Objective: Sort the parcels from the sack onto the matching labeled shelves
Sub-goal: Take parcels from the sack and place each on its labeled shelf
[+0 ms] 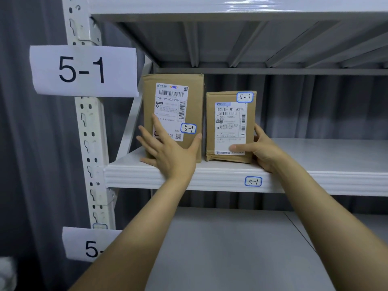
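Note:
Two brown cardboard parcels stand upright side by side on the white shelf (210,175) marked 5-1. The taller parcel (190,97) on the left carries an EMS label and a blue-edged 5-1 sticker. My left hand (170,152) lies flat against its front with fingers spread straight. The smaller parcel (228,127) on the right has a 5-1 sticker at its top corner. My right hand (260,148) grips its lower right edge, thumb across the front label and fingers behind the side.
A large paper sign 5-1 (84,70) hangs on the white upright post (90,133). A small 5-1 sticker (253,181) marks the shelf's front edge. A lower shelf (231,248) lies below, with another sign (90,244) beside it. Grey curtain hangs behind the rack.

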